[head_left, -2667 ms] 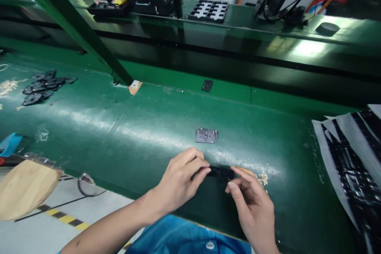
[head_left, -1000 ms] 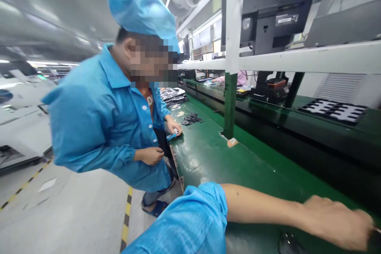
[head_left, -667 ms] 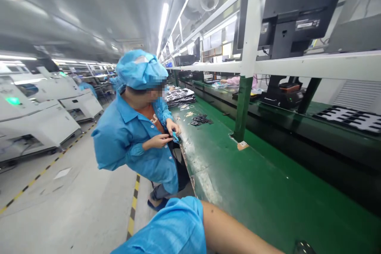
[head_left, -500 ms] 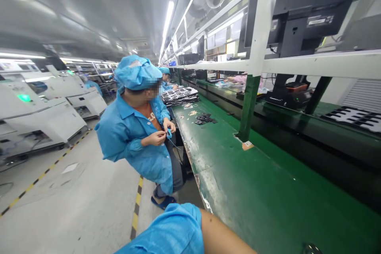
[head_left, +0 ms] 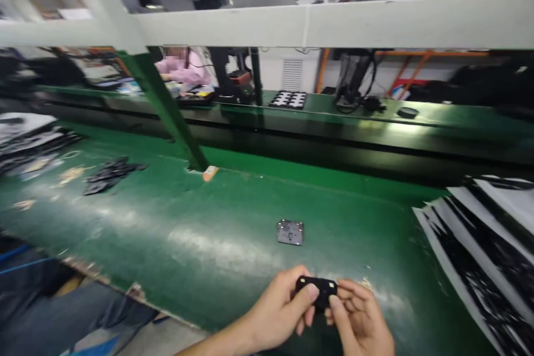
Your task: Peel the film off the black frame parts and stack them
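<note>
Near the front of the green bench, both of my hands grip one small black plastic part (head_left: 321,288) with two pale spots along its upper edge. My left hand (head_left: 280,307) pinches its left side, the thumb lying across the face. On the other side my right hand (head_left: 362,311) holds the right end between thumb and fingers. The lower part of the piece is partly hidden by the thumbs. Just beyond my hands a flat dark grey rectangular part (head_left: 291,232) lies on the green bench top (head_left: 233,206), touched by neither hand.
A pile of black parts (head_left: 109,175) and small pale bits (head_left: 72,174) lie to the left, near stacked sheets (head_left: 25,136). More black-and-white sheets (head_left: 492,245) are stacked at the right. A green post (head_left: 171,114) rises from the bench. Across it sits a person in pink (head_left: 187,69).
My view has swung right and down, from the co-worker in blue to the bench before me. Both my hands and the black part they hold now show; earlier only a bare arm and blue sleeve did.
</note>
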`<state>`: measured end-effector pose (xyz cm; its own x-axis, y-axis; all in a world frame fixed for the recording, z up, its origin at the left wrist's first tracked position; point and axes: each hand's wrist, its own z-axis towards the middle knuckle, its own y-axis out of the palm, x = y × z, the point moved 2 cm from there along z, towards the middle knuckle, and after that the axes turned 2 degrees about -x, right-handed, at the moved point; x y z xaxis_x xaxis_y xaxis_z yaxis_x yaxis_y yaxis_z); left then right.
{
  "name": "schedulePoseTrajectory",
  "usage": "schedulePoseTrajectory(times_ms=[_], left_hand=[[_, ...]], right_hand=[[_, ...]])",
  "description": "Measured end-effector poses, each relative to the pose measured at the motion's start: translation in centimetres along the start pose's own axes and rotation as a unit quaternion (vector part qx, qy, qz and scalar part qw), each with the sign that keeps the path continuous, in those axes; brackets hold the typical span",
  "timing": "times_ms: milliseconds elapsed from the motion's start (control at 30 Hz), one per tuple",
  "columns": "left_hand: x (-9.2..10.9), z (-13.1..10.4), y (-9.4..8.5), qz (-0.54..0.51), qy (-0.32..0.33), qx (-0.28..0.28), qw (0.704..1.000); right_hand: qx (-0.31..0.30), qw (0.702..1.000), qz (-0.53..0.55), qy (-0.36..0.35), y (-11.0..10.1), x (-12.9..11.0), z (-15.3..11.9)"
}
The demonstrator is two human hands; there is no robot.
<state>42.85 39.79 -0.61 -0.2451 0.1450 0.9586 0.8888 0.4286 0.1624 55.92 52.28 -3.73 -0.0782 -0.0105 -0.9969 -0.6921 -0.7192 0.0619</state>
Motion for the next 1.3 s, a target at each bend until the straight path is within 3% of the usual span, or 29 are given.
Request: schedulePoseTrajectory(times_ms=[233,467,667,967,1300], left_hand=[[1.5,0.0,0.4,-0.022,0.011,-0.016,1.000],[2.7,-0.4,0.1,0.122,0.024,0.000,0.992],[3.7,-0.5,0.3,0.149,0.026,-0.008,0.988],[4.0,-1.2,0.8,0.145,0.014,-0.019,0.989],[3.4,-1.6,1.2,0.098,-0.001,-0.030,0.995]], right_hand=[[-0.017,0.996,-0.065,-0.063,0.4,-2.6,0.1],[-0.013,0.973,-0.160,-0.168,-0.4,-3.9,0.7],[-0.013,0.938,-0.216,-0.272,0.3,-5.0,1.2],[-0.019,0.922,-0.258,-0.288,0.3,-5.6,0.6],[-0.026,0.931,-0.252,-0.264,0.1,-5.7,0.1]])
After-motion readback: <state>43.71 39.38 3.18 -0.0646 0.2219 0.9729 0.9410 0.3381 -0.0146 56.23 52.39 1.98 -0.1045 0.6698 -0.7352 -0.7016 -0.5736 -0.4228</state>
